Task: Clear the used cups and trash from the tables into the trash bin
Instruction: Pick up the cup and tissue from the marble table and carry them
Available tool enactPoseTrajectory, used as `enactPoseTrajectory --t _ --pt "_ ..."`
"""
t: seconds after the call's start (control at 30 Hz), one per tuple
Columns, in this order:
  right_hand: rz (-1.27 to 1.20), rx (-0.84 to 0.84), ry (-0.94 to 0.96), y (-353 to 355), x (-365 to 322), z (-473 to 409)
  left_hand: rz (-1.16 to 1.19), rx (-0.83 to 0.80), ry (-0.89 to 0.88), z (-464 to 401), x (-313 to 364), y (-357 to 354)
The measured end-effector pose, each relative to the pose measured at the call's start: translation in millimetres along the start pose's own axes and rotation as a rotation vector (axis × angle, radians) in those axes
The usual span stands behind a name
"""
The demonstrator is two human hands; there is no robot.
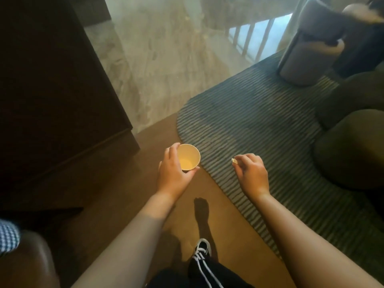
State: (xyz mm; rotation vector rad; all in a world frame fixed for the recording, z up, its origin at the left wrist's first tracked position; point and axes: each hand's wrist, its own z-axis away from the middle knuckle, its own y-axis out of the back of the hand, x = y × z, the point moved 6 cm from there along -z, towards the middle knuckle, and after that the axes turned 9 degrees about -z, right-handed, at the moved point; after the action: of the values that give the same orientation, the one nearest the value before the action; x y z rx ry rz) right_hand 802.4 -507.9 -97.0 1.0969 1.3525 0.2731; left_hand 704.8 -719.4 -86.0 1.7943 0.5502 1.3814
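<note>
Two items in transit: left hand (173, 171) grips paper cup (188, 156), right hand (251, 173) pinches a wrapper scrap (234, 161); next, locate trash bin.

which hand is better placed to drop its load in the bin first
No bin is in view, so neither is nearer. As a guess, left: the left hand grips the upright paper cup; the right hand only pinches a small scrap.

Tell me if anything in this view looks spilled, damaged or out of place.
Nothing stands out. The left hand holds the paper cup upright with nothing spilling from it, and the right hand pinches a small scrap of trash. The striped rug lies flat on the floor.
</note>
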Motion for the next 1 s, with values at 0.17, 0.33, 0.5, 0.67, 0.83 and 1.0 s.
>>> enactPoseTrajectory --t 0.17,0.33,0.5,0.67,0.83,1.0 --pt "-0.007 0.033 -0.045 12 19 -64 0.007 -0.029 -0.041 -68 25 -21" --pt "-0.029 0.039 -0.085 -4 33 -123 0.013 -0.069 -0.039 -138 30 -41" --pt "-0.042 0.063 -0.092 -32 39 -208 0.042 -0.066 -0.064 -231 28 -58" --pt "-0.05 0.084 -0.137 -65 49 -317 0.046 -0.093 -0.073 -350 18 -74" --pt "-0.037 0.089 -0.222 -91 44 -423 0.022 -0.137 -0.109 -464 14 -77" --pt "-0.058 0.125 -0.245 -97 38 -509 0.032 -0.133 -0.119 -562 23 -83"
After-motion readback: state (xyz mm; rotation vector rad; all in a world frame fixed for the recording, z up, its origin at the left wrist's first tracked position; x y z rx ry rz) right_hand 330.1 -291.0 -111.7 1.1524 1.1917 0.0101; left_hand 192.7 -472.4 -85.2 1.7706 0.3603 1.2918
